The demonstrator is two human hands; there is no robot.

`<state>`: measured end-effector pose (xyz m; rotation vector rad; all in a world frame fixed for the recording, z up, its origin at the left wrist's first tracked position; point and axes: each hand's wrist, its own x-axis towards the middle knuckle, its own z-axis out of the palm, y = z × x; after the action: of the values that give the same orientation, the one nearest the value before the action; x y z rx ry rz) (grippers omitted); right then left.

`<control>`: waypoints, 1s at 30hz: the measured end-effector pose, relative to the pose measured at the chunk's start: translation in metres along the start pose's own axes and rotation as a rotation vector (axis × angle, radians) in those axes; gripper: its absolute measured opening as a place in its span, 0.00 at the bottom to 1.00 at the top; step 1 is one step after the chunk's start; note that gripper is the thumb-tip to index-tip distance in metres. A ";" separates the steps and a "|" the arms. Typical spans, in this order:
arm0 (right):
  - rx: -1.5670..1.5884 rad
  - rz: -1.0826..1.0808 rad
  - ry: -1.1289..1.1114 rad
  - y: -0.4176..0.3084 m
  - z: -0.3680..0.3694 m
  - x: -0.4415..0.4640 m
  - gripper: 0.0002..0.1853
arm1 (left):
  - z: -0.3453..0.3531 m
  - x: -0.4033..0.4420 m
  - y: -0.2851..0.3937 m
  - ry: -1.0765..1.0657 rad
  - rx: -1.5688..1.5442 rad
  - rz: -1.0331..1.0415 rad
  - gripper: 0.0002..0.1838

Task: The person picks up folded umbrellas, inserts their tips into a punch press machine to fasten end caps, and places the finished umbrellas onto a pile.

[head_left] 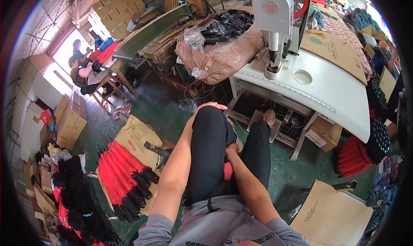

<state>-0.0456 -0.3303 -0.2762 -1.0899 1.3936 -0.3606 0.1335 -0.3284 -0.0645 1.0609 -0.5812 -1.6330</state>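
Over the left knee (208,123), the left hand (215,105) is resting, fingers (222,107) together; the right hand (232,148) is sitting beside that leg (207,164), grip indeterminable; the table (320,89) is standing beyond.

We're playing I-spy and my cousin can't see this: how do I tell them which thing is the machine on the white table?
Find the white table right of centre. On its left part, next to the bulging pinkish sack, stands the machine. Unlike the sack and the flat cardboard, it is upright and pale grey, with red lettering near its top.
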 end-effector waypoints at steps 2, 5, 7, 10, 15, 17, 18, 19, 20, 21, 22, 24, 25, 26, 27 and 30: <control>0.066 -0.010 -0.045 -0.016 -0.018 -0.022 0.07 | -0.009 0.004 -0.002 -0.042 -0.017 -0.011 0.27; 0.019 -0.156 0.038 -0.018 -0.032 -0.041 0.09 | -0.011 0.012 -0.005 -0.125 -0.058 -0.027 0.27; 0.005 -0.234 0.079 -0.022 -0.036 -0.043 0.10 | 0.002 0.011 -0.007 0.023 -0.025 -0.032 0.23; -0.048 -0.480 0.140 -0.012 -0.038 -0.028 0.11 | -0.016 0.021 -0.020 0.128 -0.006 0.030 0.21; -0.133 -0.415 0.183 -0.030 -0.053 -0.040 0.12 | -0.041 0.044 -0.032 0.044 -0.054 -0.003 0.23; -0.176 -0.342 0.221 -0.026 -0.046 -0.031 0.13 | -0.045 0.047 -0.035 -0.026 -0.082 -0.092 0.25; -0.202 -0.304 0.244 -0.020 -0.045 -0.024 0.13 | -0.048 0.049 -0.041 -0.005 0.142 0.052 0.23; -0.210 -0.289 0.251 -0.014 -0.044 -0.019 0.13 | -0.050 0.052 -0.046 0.012 0.364 0.199 0.21; -0.318 -0.291 0.159 -0.010 -0.042 -0.014 0.14 | -0.052 0.056 -0.047 0.026 0.587 0.351 0.19; -0.423 -0.287 0.066 -0.007 -0.042 -0.008 0.15 | -0.055 0.060 -0.045 0.014 0.578 0.346 0.19; -0.526 -0.292 -0.027 -0.004 -0.042 -0.002 0.15 | -0.055 0.062 -0.039 0.197 0.498 0.292 0.16; -0.631 -0.266 -0.106 -0.002 -0.038 0.003 0.14 | -0.040 0.058 -0.030 0.375 0.413 0.221 0.14; -0.646 -0.251 -0.124 -0.001 -0.035 0.004 0.14 | -0.021 0.047 -0.021 0.454 0.512 0.249 0.15; -0.654 -0.233 -0.138 0.000 -0.035 0.005 0.14 | -0.001 0.035 -0.014 0.532 0.611 0.275 0.16; -0.656 -0.223 -0.148 -0.001 -0.034 0.006 0.14 | 0.010 0.027 -0.015 0.608 0.710 0.300 0.17; -0.625 -0.212 -0.134 -0.009 -0.038 0.003 0.15 | 0.026 0.005 -0.064 0.711 1.268 0.412 0.26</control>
<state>-0.0758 -0.3524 -0.2637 -1.7467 1.3027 0.0113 0.0789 -0.3155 -0.1049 2.0908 -1.2614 -0.3018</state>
